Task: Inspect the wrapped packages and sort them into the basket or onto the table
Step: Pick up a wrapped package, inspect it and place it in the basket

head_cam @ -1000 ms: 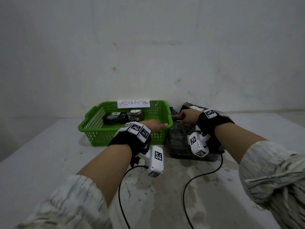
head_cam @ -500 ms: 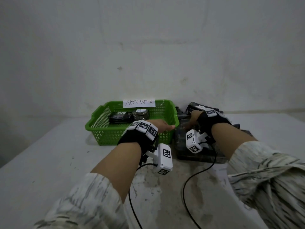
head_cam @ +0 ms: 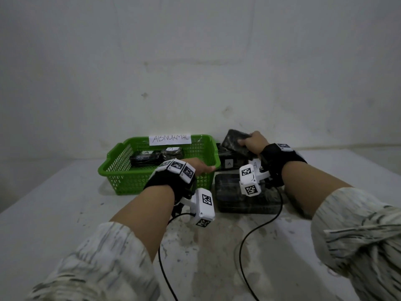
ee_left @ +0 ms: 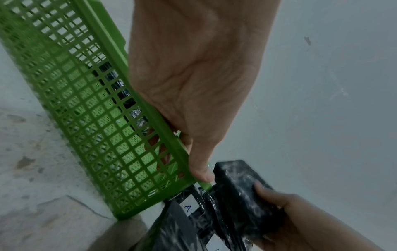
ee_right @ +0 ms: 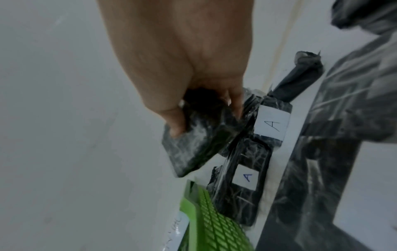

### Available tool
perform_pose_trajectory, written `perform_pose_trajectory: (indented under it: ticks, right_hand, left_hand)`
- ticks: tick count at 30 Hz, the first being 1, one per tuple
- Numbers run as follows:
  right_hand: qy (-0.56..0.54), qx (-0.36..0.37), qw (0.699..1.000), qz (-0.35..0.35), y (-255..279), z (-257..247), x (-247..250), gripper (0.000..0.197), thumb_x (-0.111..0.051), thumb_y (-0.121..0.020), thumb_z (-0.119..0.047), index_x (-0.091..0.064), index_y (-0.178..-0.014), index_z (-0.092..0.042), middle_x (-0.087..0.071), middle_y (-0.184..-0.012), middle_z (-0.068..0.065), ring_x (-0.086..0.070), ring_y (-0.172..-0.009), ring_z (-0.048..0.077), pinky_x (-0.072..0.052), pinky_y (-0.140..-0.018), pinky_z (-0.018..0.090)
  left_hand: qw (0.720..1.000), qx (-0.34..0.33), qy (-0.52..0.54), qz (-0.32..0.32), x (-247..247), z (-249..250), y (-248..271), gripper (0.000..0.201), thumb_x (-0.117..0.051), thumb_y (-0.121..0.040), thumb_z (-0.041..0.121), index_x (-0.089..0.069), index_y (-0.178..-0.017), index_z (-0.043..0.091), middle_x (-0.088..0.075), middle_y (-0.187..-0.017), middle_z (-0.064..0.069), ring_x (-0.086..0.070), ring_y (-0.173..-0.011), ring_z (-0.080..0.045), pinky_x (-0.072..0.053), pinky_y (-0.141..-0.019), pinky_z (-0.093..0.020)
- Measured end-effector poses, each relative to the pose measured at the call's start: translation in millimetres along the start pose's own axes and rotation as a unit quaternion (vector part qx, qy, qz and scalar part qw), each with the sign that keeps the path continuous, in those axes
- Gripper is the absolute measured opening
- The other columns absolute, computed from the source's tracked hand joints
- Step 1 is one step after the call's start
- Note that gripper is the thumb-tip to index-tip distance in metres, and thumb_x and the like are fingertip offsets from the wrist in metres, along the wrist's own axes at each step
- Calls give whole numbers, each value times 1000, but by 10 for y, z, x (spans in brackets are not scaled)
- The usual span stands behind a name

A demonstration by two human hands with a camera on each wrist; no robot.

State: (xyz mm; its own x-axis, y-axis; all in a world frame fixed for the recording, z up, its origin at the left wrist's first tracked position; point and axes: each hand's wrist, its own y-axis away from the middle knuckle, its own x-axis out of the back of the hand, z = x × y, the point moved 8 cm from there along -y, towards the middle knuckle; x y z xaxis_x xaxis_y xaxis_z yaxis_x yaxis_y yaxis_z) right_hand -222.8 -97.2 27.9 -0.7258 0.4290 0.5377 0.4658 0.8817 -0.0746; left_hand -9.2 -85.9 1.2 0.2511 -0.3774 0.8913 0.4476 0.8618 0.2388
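Note:
My right hand (head_cam: 246,141) grips a small black wrapped package (head_cam: 235,140) and holds it tilted above the pile beside the basket; in the right wrist view the thumb and fingers of that hand (ee_right: 201,112) curl round the package (ee_right: 193,146). My left hand (head_cam: 206,168) holds the right front rim of the green basket (head_cam: 134,181). The left wrist view shows its thumb outside the rim (ee_left: 182,152) and fingers behind the mesh. Two wrapped packages (head_cam: 147,158) lie in the basket, which carries an "ABNORMAL" label (head_cam: 170,139).
Right of the basket, black wrapped packages are piled on the table: a large one (head_cam: 230,192) in front, and two with white "A" labels (ee_right: 271,125) (ee_right: 247,178) behind it. The wall stands close behind. Two black cables (head_cam: 245,235) trail across the stained table.
My right hand has taken a black package from the pile and lifted it up and back. My left hand has stayed on the basket rim.

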Motion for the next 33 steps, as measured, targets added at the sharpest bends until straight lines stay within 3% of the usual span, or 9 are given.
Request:
perform_pose_trajectory:
  ticks: [2, 5, 8, 11, 14, 17, 20, 24, 33]
  right_hand:
    - [-136, 32, 990, -19, 76, -94, -53, 13, -60, -92, -14, -63, -94, -1, -65, -91, 19, -60, -74, 29, -51, -62, 31]
    - [-253, 55, 965, -52, 274, -234, -124, 23, -53, -98, -19, -65, -103, 1, -64, -95, 15, -61, -80, 26, -51, -74, 31]
    - [-325, 58, 938, -103, 424, -293, -240, 24, -51, -98, -19, -60, -112, -1, -66, -95, 12, -64, -82, 22, -52, -78, 30]
    - [-364, 64, 915, -161, 578, -332, -360, 23, -53, -96, -10, -57, -116, 0, -67, -100, 13, -66, -87, 24, -56, -82, 39]
    - [-332, 72, 920, -195, 713, -361, -433, 29, -57, -90, -2, -55, -118, -9, -69, -94, 7, -67, -82, 20, -57, -73, 36]
    - [-313, 74, 923, -210, 774, -358, -453, 40, -62, -91, -27, -53, -128, -13, -65, -117, 10, -64, -105, 28, -53, -90, 46]
    - [-318, 75, 925, -194, 794, -387, -418, 47, -52, -93, -50, -56, -127, -18, -68, -117, 2, -65, -107, 21, -54, -90, 44]
    - [-319, 82, 930, -162, 809, -422, -431, 36, -50, -96, -45, -60, -122, -23, -69, -116, 3, -64, -110, 21, -49, -97, 47]
    - [-354, 73, 916, -172, 944, -333, -608, 12, -53, -96, -21, -65, -98, -22, -71, -81, -6, -68, -74, 8, -53, -61, 26]
  left_hand:
    - [999, 1, 29, 17, 20, -6, -13, 59, -49, -92, 50, -49, -136, 10, -43, -146, -9, -41, -133, -27, -32, -108, -34]
    - [984, -23, 162, 68, 56, 14, -58, 54, -56, -91, 42, -46, -134, 11, -44, -143, -8, -44, -129, -25, -34, -105, -34]
    - [923, -61, 355, 135, 171, 98, -67, 54, -42, -97, 43, -34, -139, 10, -42, -143, -11, -45, -127, -26, -37, -98, -33]
    - [847, -88, 498, 165, 283, 191, -49, 59, -44, -95, 47, -30, -141, 12, -44, -143, -11, -46, -127, -28, -39, -104, -41]
    - [797, -119, 566, 175, 351, 229, -38, 50, -52, -96, 30, -33, -138, 11, -52, -131, -15, -57, -108, -26, -53, -82, -39]
    - [791, -147, 570, 168, 370, 232, -20, 44, -51, -96, 13, -34, -136, 10, -55, -126, -21, -57, -102, -25, -52, -74, -35]
    - [798, -160, 566, 136, 315, 215, -26, 46, -56, -94, 12, -37, -135, 15, -56, -122, -17, -59, -102, -24, -53, -79, -37]
    - [796, -153, 569, 139, 277, 192, -12, 43, -56, -93, 27, -42, -133, 16, -61, -115, -8, -62, -95, -15, -52, -72, -29]
    - [759, -144, 613, 169, 220, 45, 43, 33, -56, -94, 16, -46, -124, 9, -63, -95, -3, -63, -82, -10, -54, -65, -26]
